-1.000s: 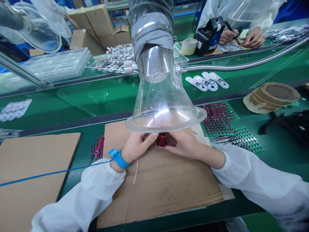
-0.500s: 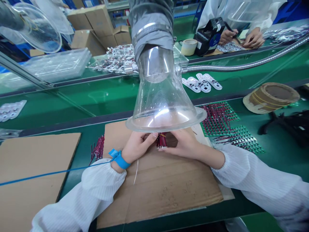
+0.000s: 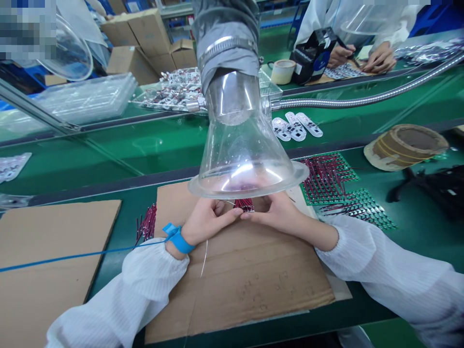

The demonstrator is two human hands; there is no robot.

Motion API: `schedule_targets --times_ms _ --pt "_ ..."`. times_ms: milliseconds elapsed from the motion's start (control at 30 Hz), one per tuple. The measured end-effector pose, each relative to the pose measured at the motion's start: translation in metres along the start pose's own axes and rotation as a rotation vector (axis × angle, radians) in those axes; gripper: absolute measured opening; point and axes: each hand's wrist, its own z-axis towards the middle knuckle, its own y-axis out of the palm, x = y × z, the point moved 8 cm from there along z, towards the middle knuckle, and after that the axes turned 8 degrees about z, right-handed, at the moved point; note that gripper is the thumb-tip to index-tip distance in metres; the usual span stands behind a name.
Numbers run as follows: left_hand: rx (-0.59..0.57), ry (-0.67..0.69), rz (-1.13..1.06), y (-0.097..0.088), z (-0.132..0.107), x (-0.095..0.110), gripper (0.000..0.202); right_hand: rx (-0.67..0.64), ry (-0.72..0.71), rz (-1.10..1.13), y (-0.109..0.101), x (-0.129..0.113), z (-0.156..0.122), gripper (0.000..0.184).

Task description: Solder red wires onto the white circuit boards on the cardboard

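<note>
Between my two hands is a bundle of dark red wires [image 3: 244, 205], its pale tips pointing toward me and its far part hidden behind the clear fume hood [image 3: 246, 164]. My left hand [image 3: 206, 220] is closed on the bundle's left side, thumb at the wire tips. On the other side, my right hand [image 3: 281, 212] pinches the bundle with its thumb near the tips. A thin bright strand [image 3: 205, 258] hangs below my left hand. Under both hands lies a cardboard sheet [image 3: 246, 270]. A blue wrist strap [image 3: 180, 239] circles my left wrist.
More red wires [image 3: 147, 222] lie left of the cardboard. Green circuit panels [image 3: 324, 179] with red wires sit to the right, near a tape-wrapped round pot [image 3: 406, 145]. White boards [image 3: 297, 126] rest on the green ledge. Across the bench, a co-worker's hands [image 3: 379, 58] work.
My thumbs have come together at the wire tips, and the bundle's ends now look spread in a wider row. White boards on the ledge have shifted left.
</note>
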Motion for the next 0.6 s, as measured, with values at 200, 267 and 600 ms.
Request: schedule_targets --times_ms 200,267,600 --pt "-0.087 -0.057 -0.041 0.003 -0.002 -0.008 0.058 0.040 -0.073 -0.058 -0.003 -0.004 -0.002 0.070" --pt "-0.105 -0.059 -0.080 0.005 -0.001 -0.009 0.050 0.066 -0.107 -0.139 -0.006 -0.006 -0.004 0.072" --pt "-0.173 0.024 -0.222 0.024 0.001 0.010 0.038 -0.047 -0.307 -0.428 0.019 -0.024 -0.014 0.067"
